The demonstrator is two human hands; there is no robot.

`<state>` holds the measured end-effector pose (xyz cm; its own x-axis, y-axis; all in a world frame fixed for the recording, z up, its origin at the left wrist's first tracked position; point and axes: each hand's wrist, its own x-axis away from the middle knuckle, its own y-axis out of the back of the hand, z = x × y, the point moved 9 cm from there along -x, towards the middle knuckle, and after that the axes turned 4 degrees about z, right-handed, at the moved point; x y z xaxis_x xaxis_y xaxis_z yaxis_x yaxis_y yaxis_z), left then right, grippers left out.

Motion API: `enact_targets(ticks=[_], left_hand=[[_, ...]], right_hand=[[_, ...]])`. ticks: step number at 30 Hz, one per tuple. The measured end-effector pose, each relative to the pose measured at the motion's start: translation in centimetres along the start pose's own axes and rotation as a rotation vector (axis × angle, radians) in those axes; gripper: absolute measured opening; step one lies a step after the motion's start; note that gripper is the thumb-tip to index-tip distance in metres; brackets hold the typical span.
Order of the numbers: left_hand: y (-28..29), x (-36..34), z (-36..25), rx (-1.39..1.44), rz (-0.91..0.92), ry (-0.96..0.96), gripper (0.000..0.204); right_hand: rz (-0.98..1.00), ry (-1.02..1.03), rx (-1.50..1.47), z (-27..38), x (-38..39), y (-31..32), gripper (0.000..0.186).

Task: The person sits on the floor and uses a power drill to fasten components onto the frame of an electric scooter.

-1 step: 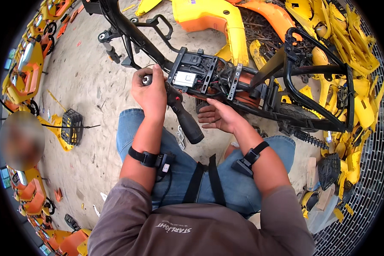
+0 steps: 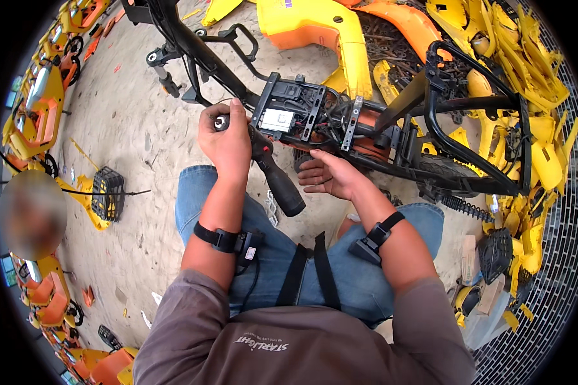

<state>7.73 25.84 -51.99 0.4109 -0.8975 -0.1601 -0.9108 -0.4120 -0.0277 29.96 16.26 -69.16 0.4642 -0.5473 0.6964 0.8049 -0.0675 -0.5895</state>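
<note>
A black power tool (image 2: 279,189) with a red button and a silver socket end is gripped near its head by my left hand (image 2: 228,138), thumb upward. Its long body slants down to the lower right. Beside it, my right hand (image 2: 327,173) is open, fingers apart and slightly curled, just below the black scooter frame (image 2: 469,176). On that frame are an exposed electrical unit with a silver box (image 2: 277,120), slotted metal brackets (image 2: 353,125), wires and an orange part (image 2: 374,146).
Yellow panels (image 2: 347,54) and an orange panel (image 2: 414,29) lie behind the frame. A heap of yellow parts (image 2: 539,160) lines the right. Orange-and-yellow scooters (image 2: 45,115) line the left, near a black basket (image 2: 107,192) and a blurred patch (image 2: 33,215). My jeans-clad legs are below my hands.
</note>
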Motion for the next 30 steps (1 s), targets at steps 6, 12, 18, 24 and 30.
enact_targets(ticks=[6,12,18,24,30], left_hand=[[0.0,-0.1,-2.3,-0.126,-0.027,-0.128,0.02],[1.7,0.2,-1.6,0.059,0.0,-0.088,0.021],[2.1,1.4,-4.0,-0.042,0.01,-0.166,0.022],[2.4,1.7,-3.5,0.052,0.032,-0.136,0.024],[4.5,2.7,-5.1,-0.001,-0.007,-0.175,0.028]], right_hand=[[0.143,0.423,0.13,5.6,6.6,-2.0,0.038],[-0.038,0.886,0.59,9.5,30.2,-0.6,0.037],[-0.583,0.611,0.068,-5.7,35.8,22.0,0.046],[-1.235,0.518,-0.74,-33.8,33.2,38.2,0.035],[-1.426,0.439,-0.728,-34.1,35.1,36.7,0.051]])
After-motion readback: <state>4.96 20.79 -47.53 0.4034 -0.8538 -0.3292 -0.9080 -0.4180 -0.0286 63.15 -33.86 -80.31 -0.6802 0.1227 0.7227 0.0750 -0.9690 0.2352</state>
